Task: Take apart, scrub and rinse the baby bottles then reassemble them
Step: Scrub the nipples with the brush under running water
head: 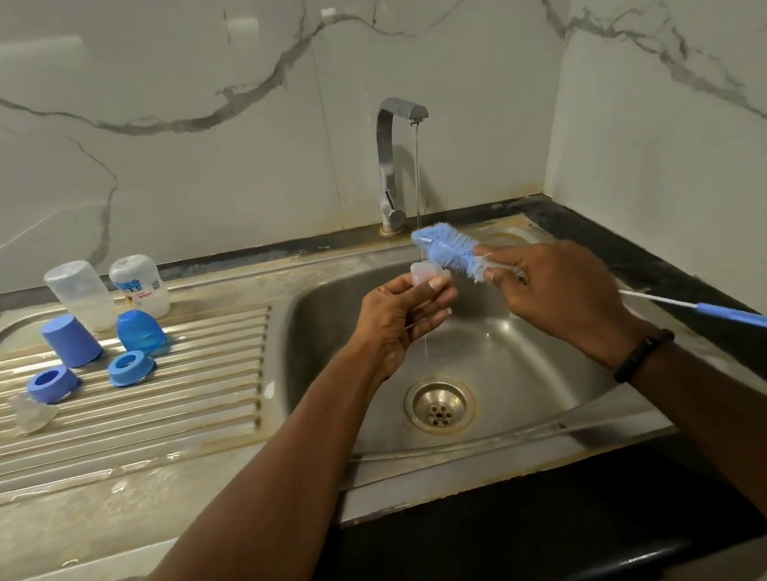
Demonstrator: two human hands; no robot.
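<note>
On the draining board at nine o'clock stand two upturned bottles [80,293], two blue caps [71,340] and two blue rings [52,384]. Over the sink [543,368], the left hand [394,322] pinches a clear teat [424,273] under the running tap [395,162]. At three o'clock, the right hand [560,292] has its grip closed around the blue bottle brush [453,251].

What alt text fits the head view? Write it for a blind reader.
Over a steel sink, under a thin tap stream, the left hand pinches a clear teat while the right hand grips a blue bottle brush. Bottles and blue caps drain at left.
</note>
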